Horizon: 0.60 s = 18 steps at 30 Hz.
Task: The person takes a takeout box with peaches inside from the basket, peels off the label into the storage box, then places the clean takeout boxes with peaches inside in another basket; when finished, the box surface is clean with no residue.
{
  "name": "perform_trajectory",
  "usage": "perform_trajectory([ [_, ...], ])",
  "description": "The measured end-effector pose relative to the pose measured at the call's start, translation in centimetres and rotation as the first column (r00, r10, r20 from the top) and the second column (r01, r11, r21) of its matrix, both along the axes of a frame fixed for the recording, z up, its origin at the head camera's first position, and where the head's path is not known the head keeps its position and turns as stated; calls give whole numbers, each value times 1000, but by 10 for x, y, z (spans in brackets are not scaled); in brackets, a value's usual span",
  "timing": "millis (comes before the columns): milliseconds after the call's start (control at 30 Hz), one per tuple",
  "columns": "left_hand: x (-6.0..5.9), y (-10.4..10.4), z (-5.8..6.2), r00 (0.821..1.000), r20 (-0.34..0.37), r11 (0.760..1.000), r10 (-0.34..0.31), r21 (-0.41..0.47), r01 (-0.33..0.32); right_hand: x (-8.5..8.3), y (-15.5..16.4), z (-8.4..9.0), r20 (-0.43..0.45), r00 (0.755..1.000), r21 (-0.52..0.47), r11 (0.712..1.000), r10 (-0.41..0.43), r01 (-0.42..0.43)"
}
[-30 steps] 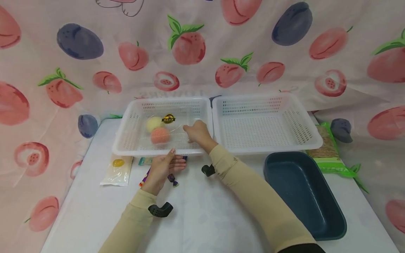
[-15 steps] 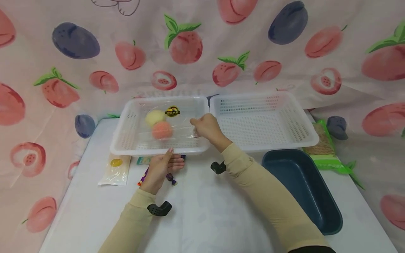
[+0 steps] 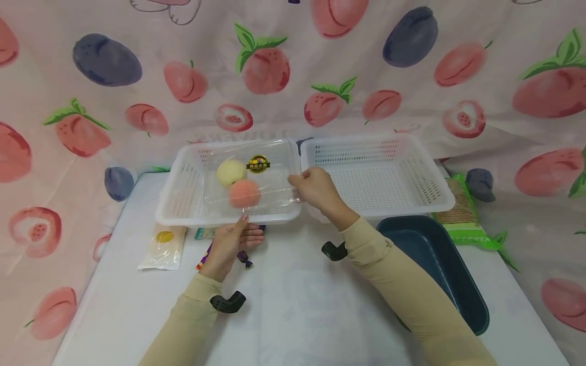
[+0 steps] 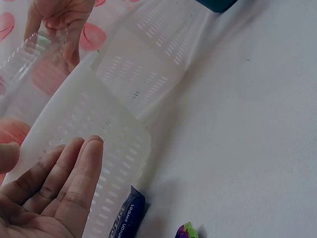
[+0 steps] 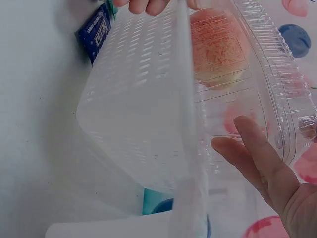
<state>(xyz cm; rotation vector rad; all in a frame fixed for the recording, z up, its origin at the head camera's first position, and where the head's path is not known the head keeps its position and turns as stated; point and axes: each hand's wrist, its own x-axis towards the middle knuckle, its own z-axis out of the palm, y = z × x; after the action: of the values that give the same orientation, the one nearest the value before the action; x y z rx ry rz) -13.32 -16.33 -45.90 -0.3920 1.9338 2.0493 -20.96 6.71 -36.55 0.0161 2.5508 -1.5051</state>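
In the head view my right hand (image 3: 318, 190) grips the right end of a clear plastic fruit box (image 3: 279, 175) with a black-and-yellow label. The box sits tilted and raised at the left white basket (image 3: 169, 203). Inside it lie a pale yellow ball-shaped fruit (image 3: 230, 173) and a peach-coloured one (image 3: 244, 194). In the right wrist view, fingers (image 5: 260, 158) reach along the box's underside. My left hand (image 3: 224, 249) is at the basket's front rim, fingers straight outside the wall and thumb up by the rim, as the left wrist view also shows.
A second white basket (image 3: 361, 178) stands alongside on the right. In front of it is a dark teal tub (image 3: 450, 274), beside a green-edged bag (image 3: 462, 213). A clear packet (image 3: 162, 249) and several small wrapped sweets (image 3: 244, 259) lie by the left basket.
My right hand has lifted the fruit box's right end and drawn it rightwards and toward me, the fruits moving with it. The left hand has stayed at the basket's rim.
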Motion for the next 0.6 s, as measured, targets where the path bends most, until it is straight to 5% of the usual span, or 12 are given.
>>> perform_trajectory([
  [300, -1, 1, -2, 1000, -3, 1000, 5, 0, -5, 18, 21, 10, -9, 1000, -164, 986, -11, 10],
  [600, 2, 1, -3, 997, -81, 999, 16, 43, -13, 38, 42, 16, 3, 1000, -129, 991, -19, 20],
])
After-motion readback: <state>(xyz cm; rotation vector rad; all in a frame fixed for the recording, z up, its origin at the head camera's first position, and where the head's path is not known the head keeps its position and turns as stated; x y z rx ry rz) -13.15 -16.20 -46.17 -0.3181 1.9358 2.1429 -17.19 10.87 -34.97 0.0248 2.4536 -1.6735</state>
